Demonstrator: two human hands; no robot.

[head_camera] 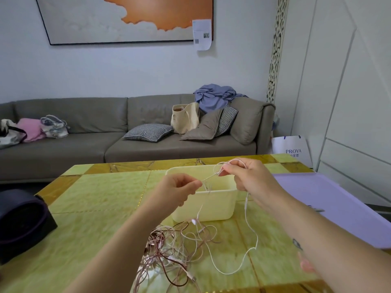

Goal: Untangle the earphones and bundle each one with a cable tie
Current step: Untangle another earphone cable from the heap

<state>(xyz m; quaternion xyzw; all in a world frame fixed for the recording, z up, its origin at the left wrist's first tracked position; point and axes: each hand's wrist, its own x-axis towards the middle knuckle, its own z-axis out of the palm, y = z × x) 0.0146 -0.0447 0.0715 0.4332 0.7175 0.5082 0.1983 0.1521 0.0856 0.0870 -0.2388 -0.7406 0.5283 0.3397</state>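
- Two bare hands work above a yellow-green marble-patterned surface (95, 197); at its far left edge sits a dark rounded box-like object (21, 225).
- Left hand (177, 191): thumb and forefinger are pressed together, pinching a thin pale pink earphone cable (208, 177) at their tips; the other fingers are curled in.
- Tangled heap of rose-gold and pale pink earphone cables (167, 252) lies on the surface near the front edge, below and between the two forearms. Its strands loop every way, with no single long axis.
- The pinched stretch of cable is taut and runs slantwise, rising from the left fingertips up and rightward to the right ones. It passes over a cream rectangular plastic tub (211, 206) that stands open just behind the heap.
- Right hand (249, 176): fingers pinch the cable's upper end, and a small loop arches over the knuckles. Below the hand the cable hangs down past a slim inline remote (246, 203), then sweeps in a wide curve on the surface.
- Lilac flat sheet (338, 208) lies at the surface's right edge.
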